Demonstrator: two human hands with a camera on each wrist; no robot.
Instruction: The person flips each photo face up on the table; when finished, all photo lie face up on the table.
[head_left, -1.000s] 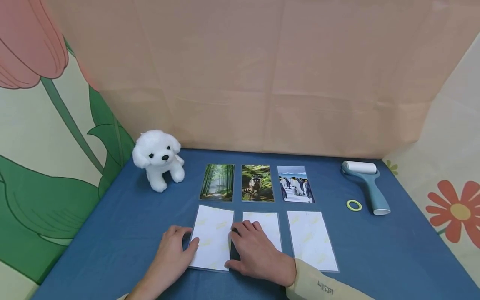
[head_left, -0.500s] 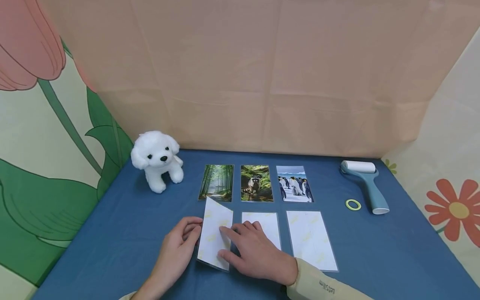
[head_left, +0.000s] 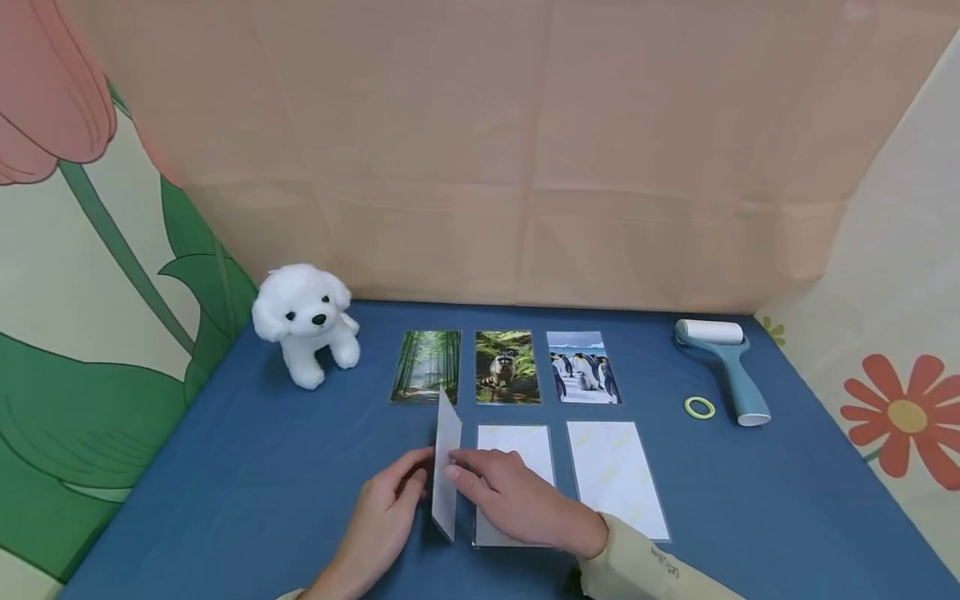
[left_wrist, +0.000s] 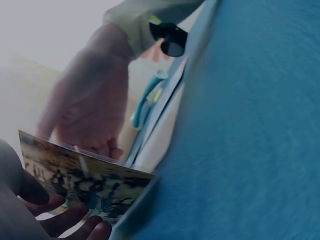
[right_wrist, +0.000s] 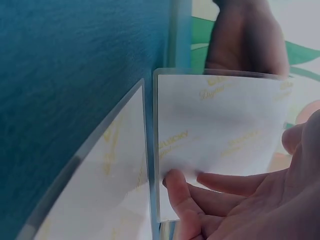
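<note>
A laminated photo card (head_left: 446,475) stands on its edge in the head view, between my two hands. Its white back with pale yellow print (right_wrist: 215,120) faces right; a blurred picture (left_wrist: 95,175) faces left, its subject unclear. My left hand (head_left: 381,518) touches the picture side, fingers fairly straight along it. My right hand (head_left: 517,500) rests fingertips on the white back, with its palm above the middle white-backed card (head_left: 517,437). A second white-backed card (head_left: 617,479) lies flat to the right.
Behind lie a bamboo forest photo (head_left: 423,362), a raccoon photo (head_left: 506,367) and a penguin photo (head_left: 583,367). A white plush dog (head_left: 307,321) is at the back left. On the right are a lint roller (head_left: 738,379) and a yellow-green ring (head_left: 699,407).
The left card has gone from lying flat to standing upright as its left edge rose. My left hand moved right with it. The right fingertips came onto its back.
</note>
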